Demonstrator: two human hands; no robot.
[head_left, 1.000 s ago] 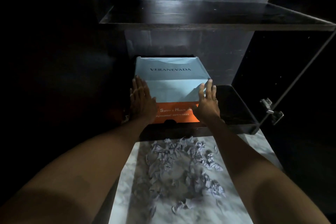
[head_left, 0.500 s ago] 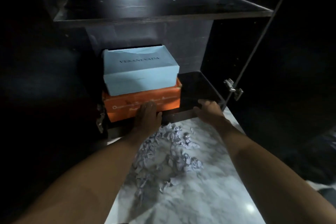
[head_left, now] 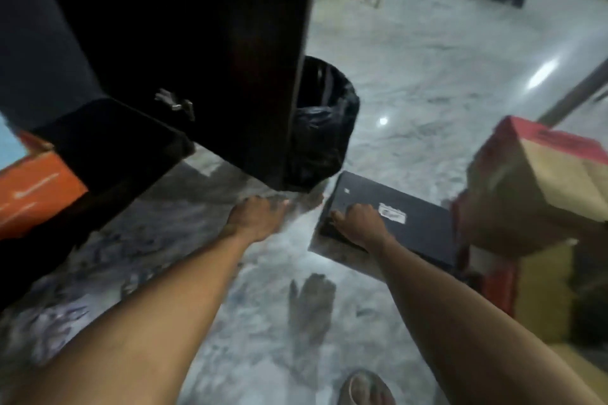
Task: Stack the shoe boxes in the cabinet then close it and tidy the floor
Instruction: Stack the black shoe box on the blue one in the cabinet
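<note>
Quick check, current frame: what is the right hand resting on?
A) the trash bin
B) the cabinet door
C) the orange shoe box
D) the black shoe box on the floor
D: the right hand lies on top of the black shoe box on the floor, beside the lined trash bin; the orange shoe box sits far off in the cabinet.

Black shoe box: flat on marble floor, white label on lid, right of dark cabinet. Orange shoe box: low in cabinet, at far left, partly hidden. Cabinet door open. Torn paper scraps scattered on floor, blurred.
</note>
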